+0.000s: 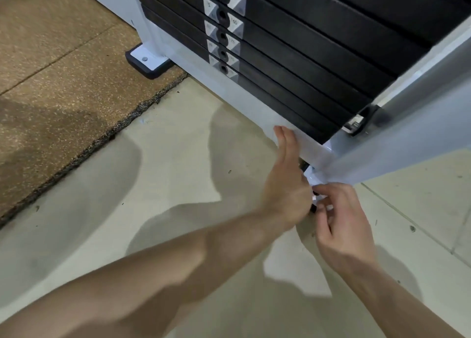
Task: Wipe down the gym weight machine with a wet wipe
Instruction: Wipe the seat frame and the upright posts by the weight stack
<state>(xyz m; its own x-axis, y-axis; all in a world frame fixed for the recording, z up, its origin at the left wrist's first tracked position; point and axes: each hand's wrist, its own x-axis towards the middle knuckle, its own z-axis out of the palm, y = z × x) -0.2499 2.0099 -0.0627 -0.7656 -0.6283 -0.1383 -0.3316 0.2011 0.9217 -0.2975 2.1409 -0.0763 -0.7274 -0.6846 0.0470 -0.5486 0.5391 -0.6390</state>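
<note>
The weight machine has a white frame (244, 100) and a stack of black weight plates (318, 64) with numbered labels. My left hand (285, 174) lies with straight fingers against the white bottom rail, near the frame's right corner. My right hand (341, 220) sits just below that corner with curled fingers pinching a small white wipe (319, 200), which is mostly hidden between the two hands. A white upright post (413, 133) runs diagonally at the right.
A white foot plate with a black pad (146, 61) stands at the frame's left corner on brown rubber matting (63, 82). Pale floor tiles (165, 159) lie below the machine. The mat's ragged edge runs diagonally across the floor.
</note>
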